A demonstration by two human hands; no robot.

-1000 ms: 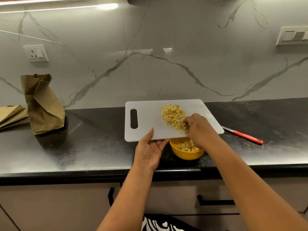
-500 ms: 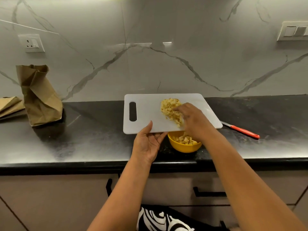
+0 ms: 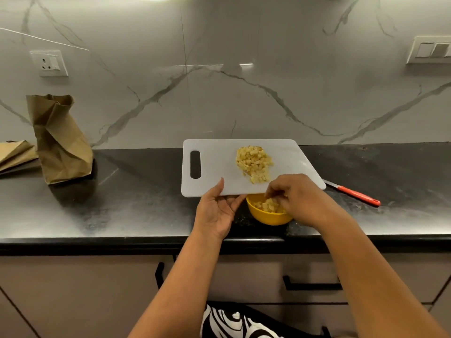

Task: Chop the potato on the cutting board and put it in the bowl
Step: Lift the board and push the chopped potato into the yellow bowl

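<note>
Over the yellow bowl (image 3: 268, 217), the right hand (image 3: 296, 198) curls its fingers round potato pieces (image 3: 253, 162) — the left hand (image 3: 216, 211) grips the cutting board (image 3: 219, 164), thumb on top.

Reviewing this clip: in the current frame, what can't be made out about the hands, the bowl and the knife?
Head view only:
- Left hand: fingers go under the cutting board, which hides them.
- Yellow bowl: far rim covered by the board; right side by the right hand, so how full it is stays unclear.
- Right hand: whether it holds potato pieces is too small to tell.
- Knife: blade tip hidden behind the board's corner.
</note>
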